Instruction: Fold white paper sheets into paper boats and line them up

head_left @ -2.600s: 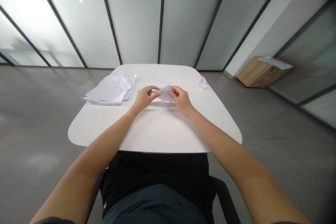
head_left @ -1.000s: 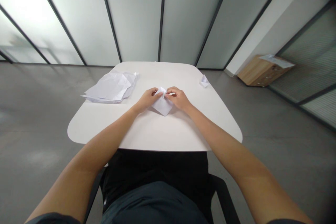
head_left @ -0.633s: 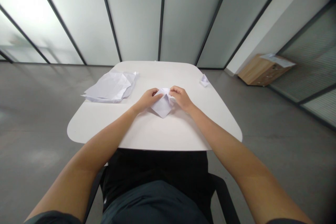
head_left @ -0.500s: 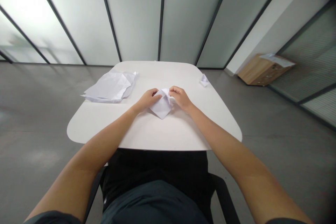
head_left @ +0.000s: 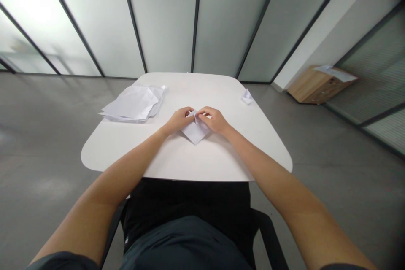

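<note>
We're pinching a folded paper diamond [head_left: 195,132] mid-table, lol

Our left hand [head_left: 178,120] and right hand [head_left: 214,120] are coming in from both sides, fingertips pressed together on its top flap, probably to keep the fold tight, with the lower point resting on the white table [head_left: 190,160]. A loose stack of crumpled sheets [head_left: 133,104] is sitting far left, a small folded piece [head_left: 247,97] far right, and a wooden cabinet [head_left: 316,88] is standing on the grey floor [head_left: 41,143] by frosted glass panels [head_left: 164,21]
</note>
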Tool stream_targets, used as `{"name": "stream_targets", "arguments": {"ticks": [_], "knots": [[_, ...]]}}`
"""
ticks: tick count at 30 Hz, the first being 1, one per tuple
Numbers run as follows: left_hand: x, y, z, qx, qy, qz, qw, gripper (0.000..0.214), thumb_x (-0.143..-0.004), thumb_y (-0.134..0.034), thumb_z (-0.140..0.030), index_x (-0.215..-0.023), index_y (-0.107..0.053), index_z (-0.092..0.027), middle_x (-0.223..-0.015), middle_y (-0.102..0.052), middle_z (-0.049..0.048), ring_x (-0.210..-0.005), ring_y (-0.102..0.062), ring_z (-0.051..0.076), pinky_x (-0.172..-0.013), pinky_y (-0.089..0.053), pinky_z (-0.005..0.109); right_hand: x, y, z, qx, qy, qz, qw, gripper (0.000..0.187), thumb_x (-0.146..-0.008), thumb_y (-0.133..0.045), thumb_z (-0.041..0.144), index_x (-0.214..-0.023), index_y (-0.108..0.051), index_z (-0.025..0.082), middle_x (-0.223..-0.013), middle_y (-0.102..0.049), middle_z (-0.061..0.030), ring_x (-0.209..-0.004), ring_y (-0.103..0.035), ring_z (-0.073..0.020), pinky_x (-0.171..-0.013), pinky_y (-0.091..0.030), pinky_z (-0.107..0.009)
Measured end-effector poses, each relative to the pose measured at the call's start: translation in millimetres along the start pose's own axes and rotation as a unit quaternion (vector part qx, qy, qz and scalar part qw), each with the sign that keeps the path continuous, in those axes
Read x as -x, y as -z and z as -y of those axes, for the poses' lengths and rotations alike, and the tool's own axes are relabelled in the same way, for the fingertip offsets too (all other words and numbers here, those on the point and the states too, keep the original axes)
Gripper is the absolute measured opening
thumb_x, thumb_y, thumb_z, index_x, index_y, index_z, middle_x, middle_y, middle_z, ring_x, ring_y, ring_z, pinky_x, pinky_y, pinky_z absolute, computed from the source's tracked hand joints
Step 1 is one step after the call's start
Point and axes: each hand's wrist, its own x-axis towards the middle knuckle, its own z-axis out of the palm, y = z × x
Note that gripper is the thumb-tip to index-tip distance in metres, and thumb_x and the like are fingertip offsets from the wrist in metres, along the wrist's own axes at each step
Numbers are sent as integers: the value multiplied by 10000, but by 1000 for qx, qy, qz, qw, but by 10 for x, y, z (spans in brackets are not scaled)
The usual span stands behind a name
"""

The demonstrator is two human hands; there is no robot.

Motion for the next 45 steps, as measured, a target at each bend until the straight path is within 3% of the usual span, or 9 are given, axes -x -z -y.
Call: {"name": "stream_targets", "arguments": {"ticks": [5,14,18,23,27,31,34,40,45], "knots": [[-14,0,7,98,10,12,995,480,-998,-493,-567,-987,-723,-146,-839,-679,30,-717,-553,147,-603,-382,250,2,-1,-52,9,21,-8,1000,184,-864,-644,227,-939,-812,241,-1009,-700,-61,-939,-666,-207,-823,-551,-340],[0,20,-4,185,11,39,982,580,-905,-660,-643,-1152,-745,-125,-953,-740,65,-775,-623,162,-657,-455,245,-3,-21,-73,2,-32,-37,999,222,-867,-665,240,-1001,-840,265,-1205,-669,-75,-968,-647,-198,-826,-566,-337],[-9,21,50,189,12,41,981,574,-890,-685,-631,-1151,-750,-124,-942,-750,65,-765,-638,164,-641,-460,243,-7,-33,-112,-29,-58,-9,998,246,-899,-651,294,-1061,-830,248,-1116,-760,-59,-870,-662,-188,-792,-537,-325],[-38,65,110,70,15,-6,997,523,-904,-679,-537,-1235,-745,-137,-914,-761,59,-763,-649,176,-669,-472,264,-24,-39,-187,-70,-83,-4,994,230,-884,-673,286,-1040,-828,220,-1047,-808,-50,-915,-707,-204,-860,-532,-343],[-72,136,167,-76,-17,-35,996,407,-914,-680,-436,-1239,-765,-205,-873,-757,36,-773,-657,184,-766,-484,290,-35,-38,-229,-21,-105,-17,994,190,-870,-691,224,-998,-832,218,-1005,-818,-42,-908,-719,-204,-888,-535,-359],[-82,172,229,-108,-35,-19,993,403,-926,-662,-341,-1317,-705,-255,-928,-780,23,-778,-681,187,-798,-491,296,-29,-46,-279,55,-79,0,995,209,-895,-686,177,-1032,-832,239,-1020,-822,-31,-920,-729,-211,-899,-538,-361],[-96,170,273,-132,-54,-2,990,305,-947,-629,-318,-1221,-748,-256,-967,-796,37,-807,-699,201,-813,-497,303,-27,-51,-334,123,-36,33,991,267,-944,-639,152,-1097,-830,259,-1088,-815,-41,-976,-729,-226,-933,-529,-370],[-130,178,324,-226,-102,26,968,289,-973,-575,-295,-1095,-831,-241,-1101,-787,85,-1016,-697,249,-992,-497,356,-14,-51,-364,297,22,82,951,314,-988,-609,178,-1214,-813,256,-1324,-718,-115,-1184,-637,-294,-1068,-476,-461],[-124,240,359,-272,-156,57,948,306,-982,-563,-278,-1136,-827,-275,-1272,-735,84,-1164,-649,255,-1099,-459,388,-18,-49,-327,312,54,106,942,339,-1024,-543,167,-1218,-808,251,-1330,-728,-89,-1176,-623,-284,-1062,-471,-467]]}}
